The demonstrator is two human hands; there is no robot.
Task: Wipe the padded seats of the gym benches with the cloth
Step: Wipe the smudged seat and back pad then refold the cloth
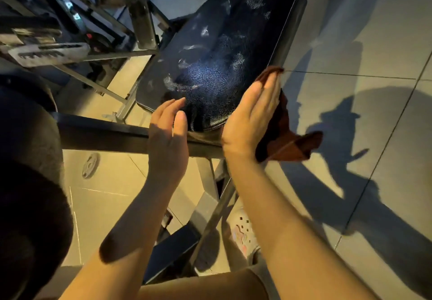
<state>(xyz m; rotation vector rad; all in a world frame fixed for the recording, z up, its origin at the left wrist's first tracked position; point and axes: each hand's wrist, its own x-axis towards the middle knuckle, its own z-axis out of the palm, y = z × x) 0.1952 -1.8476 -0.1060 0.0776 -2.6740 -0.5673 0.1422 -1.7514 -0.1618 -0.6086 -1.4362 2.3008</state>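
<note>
A black padded bench seat (pixel 224 49) slopes away from me, its cracked surface marked with pale smears. Against the seat's right side edge my right hand (pixel 252 117) presses a brown cloth (pixel 289 140) with straight fingers. The cloth hangs down below and behind the palm. My left hand (pixel 168 131) is open, its fingertips touching the seat's near left corner.
A steel frame bar (pixel 102 133) runs under the seat's near end. More machine frames and a grey adjustment plate (pixel 46 52) stand at the upper left. A dark padded roller (pixel 30 159) fills the left edge. Tiled floor (pixel 364 42) lies to the right. My shoe (pixel 243 236) is below.
</note>
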